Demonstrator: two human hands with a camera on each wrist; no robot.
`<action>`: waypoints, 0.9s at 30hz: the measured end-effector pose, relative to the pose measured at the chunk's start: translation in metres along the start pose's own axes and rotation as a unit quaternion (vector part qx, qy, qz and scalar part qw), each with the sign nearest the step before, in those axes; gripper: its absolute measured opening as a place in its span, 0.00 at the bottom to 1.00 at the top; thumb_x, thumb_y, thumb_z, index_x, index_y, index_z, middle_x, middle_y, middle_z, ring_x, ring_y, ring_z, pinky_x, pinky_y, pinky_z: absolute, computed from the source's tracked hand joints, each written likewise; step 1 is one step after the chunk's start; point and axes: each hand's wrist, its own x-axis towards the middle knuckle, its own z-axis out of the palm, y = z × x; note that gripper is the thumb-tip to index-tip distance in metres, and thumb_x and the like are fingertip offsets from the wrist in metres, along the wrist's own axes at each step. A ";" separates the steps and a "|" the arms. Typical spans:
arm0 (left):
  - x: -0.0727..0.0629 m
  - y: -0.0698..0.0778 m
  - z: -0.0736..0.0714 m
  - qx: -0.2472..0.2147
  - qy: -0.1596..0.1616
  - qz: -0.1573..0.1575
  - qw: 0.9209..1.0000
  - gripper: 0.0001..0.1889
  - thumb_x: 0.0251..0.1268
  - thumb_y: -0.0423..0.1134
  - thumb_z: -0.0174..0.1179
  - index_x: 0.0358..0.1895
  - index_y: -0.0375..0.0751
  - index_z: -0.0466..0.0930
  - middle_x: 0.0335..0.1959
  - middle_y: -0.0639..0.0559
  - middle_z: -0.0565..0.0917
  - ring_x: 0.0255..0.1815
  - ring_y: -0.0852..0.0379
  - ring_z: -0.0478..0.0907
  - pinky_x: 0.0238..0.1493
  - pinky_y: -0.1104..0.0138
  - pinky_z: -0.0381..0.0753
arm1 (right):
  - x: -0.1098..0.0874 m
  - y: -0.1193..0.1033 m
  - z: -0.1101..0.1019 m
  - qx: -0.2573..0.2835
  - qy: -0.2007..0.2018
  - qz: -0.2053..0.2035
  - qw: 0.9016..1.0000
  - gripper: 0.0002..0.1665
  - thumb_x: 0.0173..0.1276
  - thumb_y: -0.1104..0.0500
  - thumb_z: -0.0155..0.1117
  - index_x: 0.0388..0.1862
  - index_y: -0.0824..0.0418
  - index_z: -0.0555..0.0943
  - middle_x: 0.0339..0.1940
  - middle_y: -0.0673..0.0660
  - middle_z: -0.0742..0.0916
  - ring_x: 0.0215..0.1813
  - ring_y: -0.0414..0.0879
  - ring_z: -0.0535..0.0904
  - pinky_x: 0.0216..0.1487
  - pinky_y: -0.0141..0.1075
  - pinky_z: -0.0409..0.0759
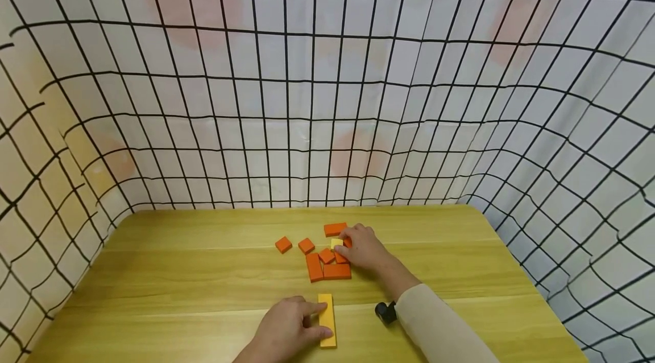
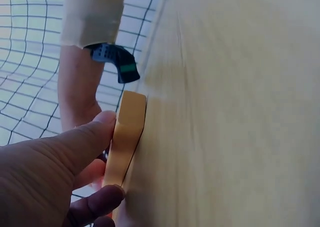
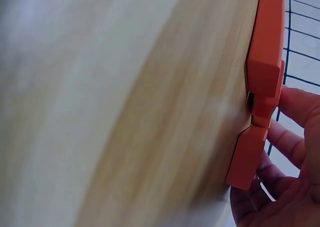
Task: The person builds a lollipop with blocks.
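Observation:
My left hand rests at a long yellow block lying flat near the table's front. Its thumb and a fingertip touch the block, spread apart along its length, as the left wrist view also shows. Farther off, my right hand pinches a small yellow block between thumb and index finger, among red-orange pieces. In the right wrist view, the thumb and fingers reach in beside a red-orange block, and only a sliver of the yellow piece shows. The right hand covers part of the pieces at the group's right side.
Long red-orange blocks and small square ones lie close together, with another long block behind. A separate square sits to the left. Black wire mesh surrounds the wooden table. A black wrist device sits at the right sleeve.

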 end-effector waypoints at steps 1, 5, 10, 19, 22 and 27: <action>-0.001 -0.001 0.001 -0.006 0.004 0.001 1.000 0.28 0.58 0.62 0.70 0.56 0.48 0.89 0.25 0.68 0.76 0.25 0.73 0.65 0.28 0.74 0.68 | 0.000 0.000 0.000 0.001 0.001 0.001 1.000 0.18 0.72 0.44 0.67 0.52 0.54 0.83 0.56 0.59 0.81 0.57 0.56 0.74 0.62 0.52 0.77; -0.001 -0.006 0.003 -0.027 0.008 0.002 1.000 0.25 0.60 0.60 0.69 0.55 0.49 0.89 0.25 0.68 0.76 0.25 0.73 0.66 0.29 0.74 0.69 | 0.000 0.001 -0.001 0.004 0.011 0.000 1.000 0.18 0.71 0.45 0.68 0.48 0.56 0.85 0.50 0.57 0.82 0.53 0.54 0.75 0.59 0.50 0.78; 0.002 -0.013 0.003 -0.057 0.006 -0.003 0.998 0.21 0.61 0.58 0.70 0.53 0.51 0.90 0.24 0.69 0.76 0.25 0.73 0.67 0.28 0.74 0.70 | 0.002 0.003 -0.002 -0.011 0.027 -0.008 1.000 0.17 0.70 0.45 0.69 0.45 0.57 0.86 0.45 0.56 0.83 0.47 0.50 0.78 0.55 0.48 0.80; 0.008 -0.022 0.000 -0.088 0.003 -0.008 0.996 0.21 0.55 0.61 0.73 0.49 0.57 0.92 0.21 0.71 0.77 0.22 0.74 0.68 0.23 0.74 0.70 | 0.000 0.004 -0.006 -0.016 0.015 -0.031 0.999 0.18 0.70 0.51 0.70 0.53 0.60 0.85 0.49 0.58 0.85 0.51 0.53 0.80 0.60 0.49 0.79; 0.008 -0.023 0.000 -0.089 0.005 -0.004 0.996 0.21 0.54 0.61 0.73 0.48 0.57 0.92 0.21 0.71 0.77 0.21 0.75 0.68 0.22 0.74 0.70 | -0.001 0.005 -0.008 -0.013 0.010 -0.035 0.999 0.19 0.70 0.51 0.71 0.54 0.60 0.85 0.51 0.59 0.85 0.55 0.55 0.79 0.64 0.51 0.78; 0.008 -0.024 0.000 -0.086 0.013 -0.005 0.996 0.20 0.53 0.61 0.74 0.47 0.58 0.92 0.21 0.73 0.78 0.21 0.76 0.69 0.24 0.75 0.70 | -0.002 0.008 -0.009 0.003 0.011 -0.045 0.999 0.18 0.70 0.50 0.70 0.52 0.59 0.86 0.48 0.56 0.85 0.51 0.51 0.79 0.59 0.48 0.79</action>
